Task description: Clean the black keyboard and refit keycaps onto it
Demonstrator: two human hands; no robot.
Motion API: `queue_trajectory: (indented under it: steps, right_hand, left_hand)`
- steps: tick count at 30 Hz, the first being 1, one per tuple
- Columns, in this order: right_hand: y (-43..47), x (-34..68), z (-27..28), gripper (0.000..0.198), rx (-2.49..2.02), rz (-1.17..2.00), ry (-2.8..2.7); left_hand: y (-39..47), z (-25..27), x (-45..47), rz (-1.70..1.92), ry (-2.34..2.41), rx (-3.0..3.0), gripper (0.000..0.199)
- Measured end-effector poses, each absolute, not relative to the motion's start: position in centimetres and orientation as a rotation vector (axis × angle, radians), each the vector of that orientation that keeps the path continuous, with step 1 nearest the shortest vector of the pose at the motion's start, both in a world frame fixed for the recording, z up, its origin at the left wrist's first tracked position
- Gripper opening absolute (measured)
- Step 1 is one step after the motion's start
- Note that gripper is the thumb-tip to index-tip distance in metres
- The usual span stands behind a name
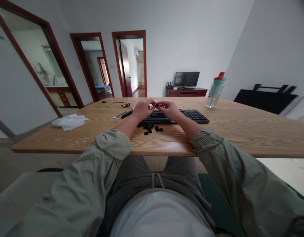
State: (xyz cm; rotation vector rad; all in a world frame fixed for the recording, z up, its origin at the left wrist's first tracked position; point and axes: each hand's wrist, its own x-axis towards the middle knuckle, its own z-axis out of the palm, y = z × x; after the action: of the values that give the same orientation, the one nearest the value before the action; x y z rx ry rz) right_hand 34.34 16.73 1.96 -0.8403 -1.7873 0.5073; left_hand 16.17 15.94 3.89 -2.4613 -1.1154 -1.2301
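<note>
Above the black keyboard (195, 116), my left hand (142, 109) and my right hand (169, 110) meet at the fingertips. Pinched between them is a small black keycap (156, 105). A tiny bit of white shows by the left fingertips; what it is I cannot make out. Both forearms reach across the keyboard, and the hands cover part of its keys. Several loose keycaps (148, 127) lie scattered on the wooden table in front of the keyboard, between my wrists.
Left of the keyboard are a black cable (126, 105), a dark stick-shaped object (126, 114) and a thin blue-and-white tool (119, 115). White tissue (70, 121) lies at the table's left. A water bottle (215, 90) with a red lid stands at the back right of the table (240, 131).
</note>
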Motion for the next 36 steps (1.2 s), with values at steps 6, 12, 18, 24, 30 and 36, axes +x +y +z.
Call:
queue_trajectory:
  steps: [6, 12, 18, 24, 30, 36]
  right_hand:
    - [16.21, 34.50, 2.16, 0.034, -0.965, 0.424, -1.847]
    - [15.99, 34.67, 2.31, 0.042, -1.049, 0.590, -1.792]
    - [16.51, 34.70, 2.12, 0.037, -1.029, 0.729, -1.728]
    - [16.07, 34.76, 2.32, 0.034, -1.012, 0.723, -1.745]
    - [16.18, 34.81, 2.28, 0.031, -1.002, 0.762, -1.733]
    - [16.74, 34.87, 1.93, 0.032, -0.942, 0.803, -1.730]
  left_hand:
    - [15.91, 3.72, 16.27, -1.244, -1.167, -2.494, 0.017]
    - [15.87, 3.54, 16.22, -1.192, -1.117, -2.520, 0.026]
    - [15.97, 3.51, 16.05, -1.253, -1.111, -2.552, 0.028]
    - [16.02, 3.52, 16.07, -1.339, -1.076, -2.571, 0.026]
    - [16.02, 3.52, 16.15, -1.285, -1.102, -2.573, 0.026]
    - [15.97, 3.49, 16.09, -1.271, -1.058, -2.565, 0.033]
